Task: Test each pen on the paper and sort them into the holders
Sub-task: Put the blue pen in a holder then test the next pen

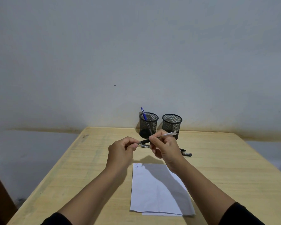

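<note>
- Right hand [165, 144] grips a clear-barrel pen [162, 135] at mid-barrel, above the table at frame centre, pen slanting up to the right; its dark grip end points left.
- Left hand [122, 151] pinches the cap [143, 146] or tip end at the pen's left end, fingers curled; whether the cap is on or just off, cannot tell, since fingers cover the joint.
- Step in hand, as I judge it: uncapping the pen so it can be tested.
- To do it well: pull straight along the barrel's axis, no bending; keep the right-hand grip firm and close to the cap end so the barrel does not flex.
- Keep the cap in the left hand, not dropped on the table, so it goes back on the same pen after the test.
- Paper [159, 189] lies just below the hands, lower centre, small scribbles [139, 166] at its top left corner; test beside them on bare paper.
- Left hand should press the sheet while writing, since it looks creased and may slide.
- Two mesh holders sit at the table's far edge: left holder [148, 125] has a blue pen [143, 115] leaning in it, right holder [172, 124] shows no pen.
- Spare black pens [186, 153] lie on the table [88, 159] right of the hands, partly hidden by the right hand.
- Risk: elbowing the loose pens or smearing wet ink with the wrist.
</note>
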A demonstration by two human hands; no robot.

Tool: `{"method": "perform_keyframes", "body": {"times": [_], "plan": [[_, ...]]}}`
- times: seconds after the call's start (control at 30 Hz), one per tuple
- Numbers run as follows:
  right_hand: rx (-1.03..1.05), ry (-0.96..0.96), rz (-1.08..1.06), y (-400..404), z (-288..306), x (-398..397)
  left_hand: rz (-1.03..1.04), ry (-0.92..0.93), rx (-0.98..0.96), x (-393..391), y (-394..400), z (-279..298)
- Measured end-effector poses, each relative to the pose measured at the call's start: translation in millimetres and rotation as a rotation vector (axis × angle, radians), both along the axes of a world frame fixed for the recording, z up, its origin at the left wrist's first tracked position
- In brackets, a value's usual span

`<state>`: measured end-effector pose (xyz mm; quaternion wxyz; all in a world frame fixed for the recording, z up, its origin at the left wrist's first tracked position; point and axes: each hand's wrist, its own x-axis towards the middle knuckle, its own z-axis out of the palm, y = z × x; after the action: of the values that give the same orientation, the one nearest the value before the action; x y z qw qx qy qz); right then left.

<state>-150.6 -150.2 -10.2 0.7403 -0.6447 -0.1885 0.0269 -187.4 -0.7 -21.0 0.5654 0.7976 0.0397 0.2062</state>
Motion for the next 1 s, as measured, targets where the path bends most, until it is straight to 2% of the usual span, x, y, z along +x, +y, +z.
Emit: {"method": "perform_keyframes", "body": {"times": [0.17,0.33,0.5,0.57,0.63,0.73,0.83,1.0], "plan": [[-0.103,0.012,0.056,-5,-7,-6,-0.047,0.04,0.091,-7,6,-1],[-0.081,0.142,0.189,-25,5,-4,-0.004,0.005,0.28,7,33,17],[-0.345,0.03,0.127,-28,14,8,-0.084,-0.076,0.383,26,27,40],[-0.443,-0.028,0.111,-24,19,17,-0.12,-0.105,0.358,40,17,48],[-0.513,-0.069,0.062,-23,23,35,-0.113,-0.13,0.24,57,8,55],[-0.616,-0.161,-0.143,-22,34,71,-0.065,-0.088,0.034,88,0,53],[-0.657,-0.235,-0.327,-19,55,104,-0.033,0.043,0.064,121,-3,34],[-0.597,-0.325,-0.45,-5,77,152,-0.025,0.171,0.119,160,-5,11]]}}
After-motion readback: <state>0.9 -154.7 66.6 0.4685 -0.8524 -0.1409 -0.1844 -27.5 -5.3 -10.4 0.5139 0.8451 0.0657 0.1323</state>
